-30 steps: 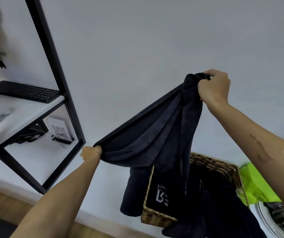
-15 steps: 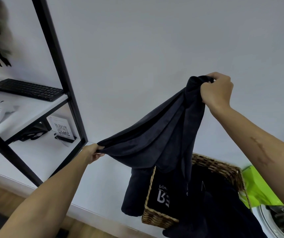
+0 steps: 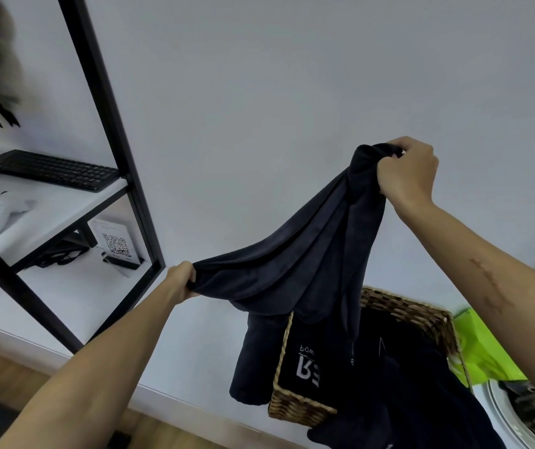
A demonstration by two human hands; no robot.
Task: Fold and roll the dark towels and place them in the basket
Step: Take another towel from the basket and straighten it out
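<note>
A dark navy towel [image 3: 305, 254] hangs stretched in the air between my two hands, in front of a pale wall. My right hand [image 3: 408, 171] grips one bunched end up high. My left hand [image 3: 182, 280] grips the other end lower and to the left. The towel sags in folds between them, and its loose part drapes down over the wicker basket [image 3: 415, 314] at the lower right. Inside the basket lie more dark fabrics [image 3: 398, 384], one with white lettering; part of one hangs over the basket's left side.
A black metal shelf frame [image 3: 110, 131] stands at the left, with a black keyboard [image 3: 49, 170] and a white object on its white shelf and a QR-code card [image 3: 115, 246] below. A lime-green bag [image 3: 483, 354] and a washing machine door [image 3: 518, 419] sit at the lower right. Wooden floor below.
My left hand has moved a little up and right with its end of the towel. The right hand holds nearly still at the top. The view shifted slightly left.
</note>
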